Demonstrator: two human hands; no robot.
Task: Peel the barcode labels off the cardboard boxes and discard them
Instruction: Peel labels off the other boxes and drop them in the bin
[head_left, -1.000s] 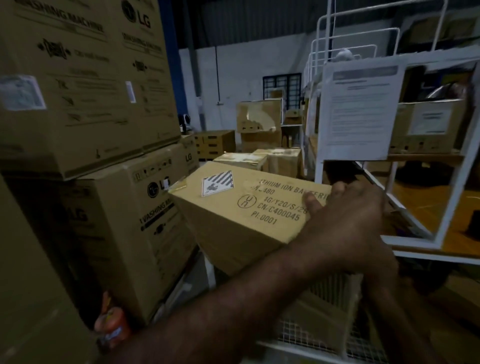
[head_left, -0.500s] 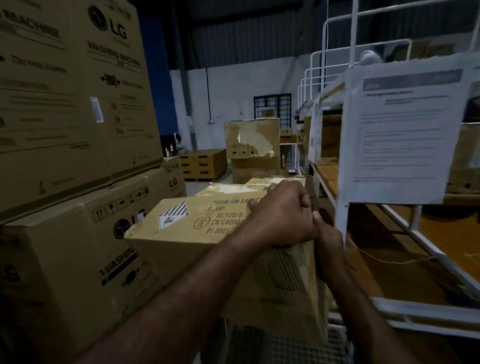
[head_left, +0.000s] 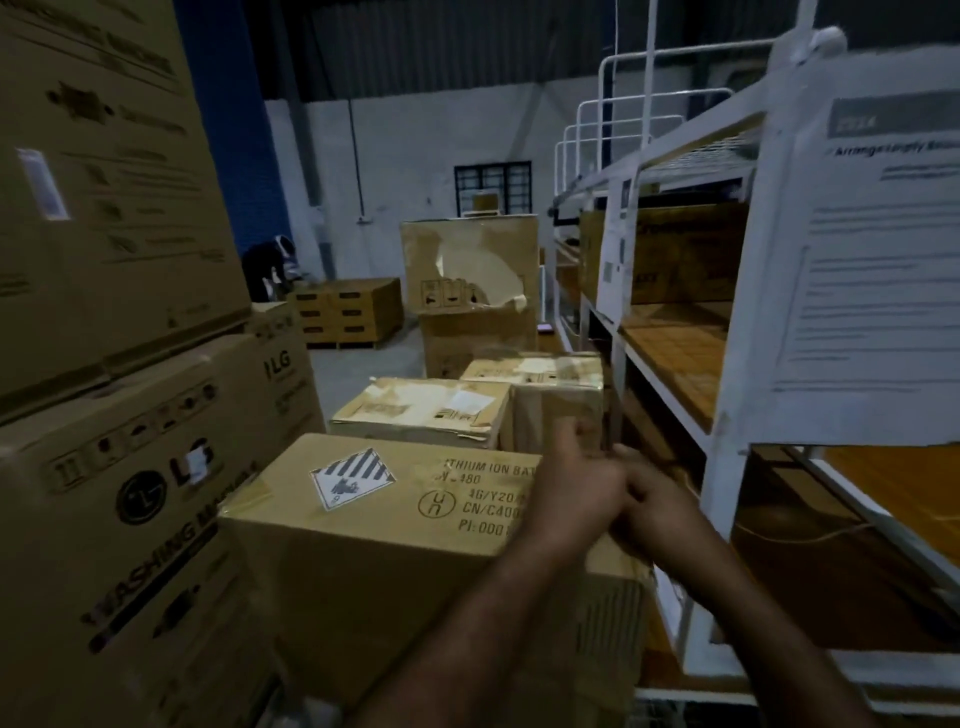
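Note:
A brown cardboard box (head_left: 395, 551) printed with lithium-ion battery text lies flat in front of me, a black-and-white hazard diamond label (head_left: 350, 478) on its top. My left hand (head_left: 576, 493) and my right hand (head_left: 657, 506) meet at the box's top right edge, fingers curled and touching each other. Motion blur hides whether either hand pinches a label or grips the box. Behind it, a smaller box (head_left: 421, 410) carries a white label (head_left: 467, 402). An LG box (head_left: 130, 519) on the left bears a small white sticker (head_left: 197, 462).
Tall stacked LG washing-machine boxes (head_left: 104, 182) wall the left side. A white metal rack (head_left: 727, 431) with orange shelves and a taped paper sheet (head_left: 883, 260) stands close on the right. More boxes (head_left: 467, 270) and a bending person (head_left: 270, 265) are farther back.
The box has gone from tilted to lying flat. My left hand slid off its top to the right edge, and my right hand came up to meet it. My view has shifted.

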